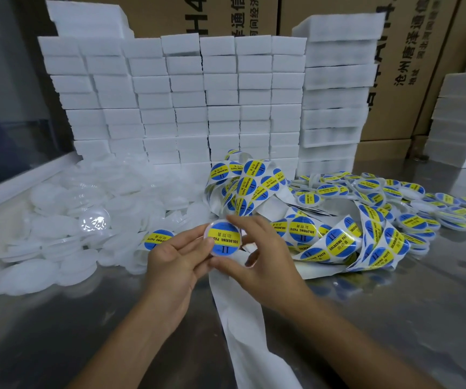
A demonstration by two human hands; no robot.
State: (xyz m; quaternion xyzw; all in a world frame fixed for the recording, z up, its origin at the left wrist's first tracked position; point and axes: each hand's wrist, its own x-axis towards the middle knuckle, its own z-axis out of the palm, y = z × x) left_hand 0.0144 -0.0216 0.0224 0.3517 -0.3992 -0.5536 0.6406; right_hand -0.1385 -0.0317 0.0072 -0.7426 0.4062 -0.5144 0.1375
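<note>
Labelling in progress: pinching a stickered soldering-paste lid between curled left hand and right hand, just above the steel table. Likely next: tossing it right onto the finished heap, fetching a blank from the white pile. Skirting the tangled sticker strip; keeping to bare tabletop nearest the body.
</note>
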